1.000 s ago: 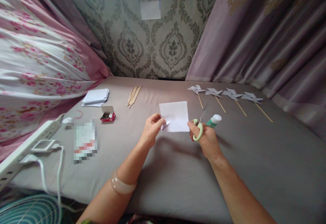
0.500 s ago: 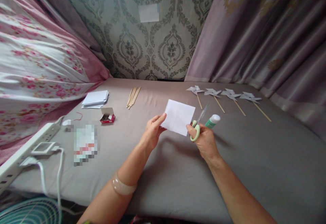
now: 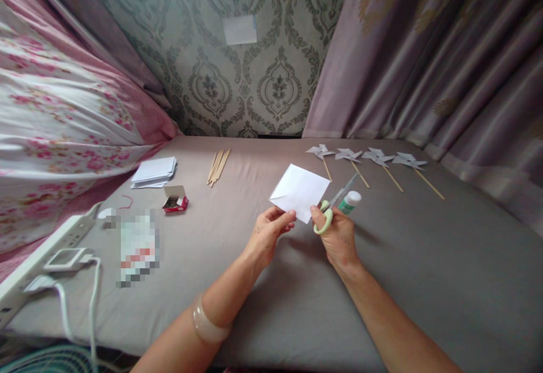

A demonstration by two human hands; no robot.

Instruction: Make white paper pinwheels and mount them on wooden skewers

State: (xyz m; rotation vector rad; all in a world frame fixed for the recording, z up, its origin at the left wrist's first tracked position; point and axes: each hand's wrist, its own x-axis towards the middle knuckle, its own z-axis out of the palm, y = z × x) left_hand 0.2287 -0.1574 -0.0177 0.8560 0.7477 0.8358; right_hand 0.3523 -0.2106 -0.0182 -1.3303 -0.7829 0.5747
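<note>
A white square of paper [image 3: 302, 187] is raised over the bed-like surface, with one corner pointing up and a short cut or crease line at its left corner. My left hand [image 3: 274, 228] pinches its lower edge between thumb and fingers. My right hand [image 3: 339, 234] grips a pair of scissors [image 3: 335, 198] with pale green handles, blades pointing up and to the right. Its thumb also touches the paper's lower right edge. Just beyond that hand shows a glue stick [image 3: 350, 202] with a white cap, its lower end hidden.
Several paper pinwheels [image 3: 376, 157] on sticks lie at the back right. Wooden sticks [image 3: 219, 167], a stack of white paper [image 3: 153, 171] and an open little red box [image 3: 175, 200] lie to the left. A power strip [image 3: 46, 254] with cables runs along the left edge.
The paper has turned so a corner points up. My left hand has slid from its left side to its lower edge. The scissors remain in my right hand; the view has shifted slightly.
</note>
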